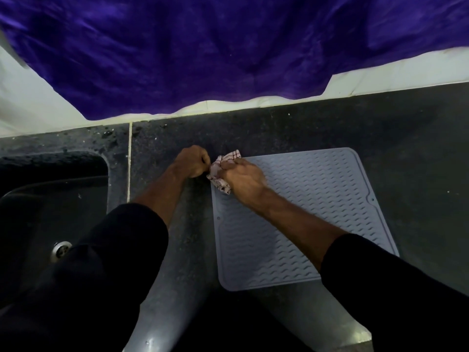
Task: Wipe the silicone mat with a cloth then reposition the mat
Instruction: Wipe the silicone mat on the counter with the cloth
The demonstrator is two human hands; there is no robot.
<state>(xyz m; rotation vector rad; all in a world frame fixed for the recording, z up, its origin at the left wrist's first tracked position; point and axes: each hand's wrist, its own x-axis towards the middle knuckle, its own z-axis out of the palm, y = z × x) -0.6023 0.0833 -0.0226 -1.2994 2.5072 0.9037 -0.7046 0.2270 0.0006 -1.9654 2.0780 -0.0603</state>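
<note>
Seen from the head camera, looking down: a pale grey silicone mat (304, 214) with a wavy ridged surface lies flat on a dark speckled countertop (411, 138), a little right of centre, with its near edge close to the counter's front edge. The person's right hand (241, 180) rests on the mat's far-left corner, its fingers curled round a bunched red-and-white checked cloth (223, 171), which sits partly on the mat and partly over its left edge. The left hand (194, 161) is just beside the cloth on the bare counter, its fingers curled in tight; it looks as if it may be pinching the mat's corner or the cloth's edge, but that cannot be told for sure. A dark sink (50, 207) with a metal drain lies to the left, and a purple fabric (203, 59) hangs across the wall behind. Wiping appears to be barely begun, at one corner. The risks from here, as a judgement: the light mat may slide or buckle under the strokes if the left hand does not anchor it, the bunched cloth may skip over the grooves, and a push toward the front edge could tip the mat off.
</note>
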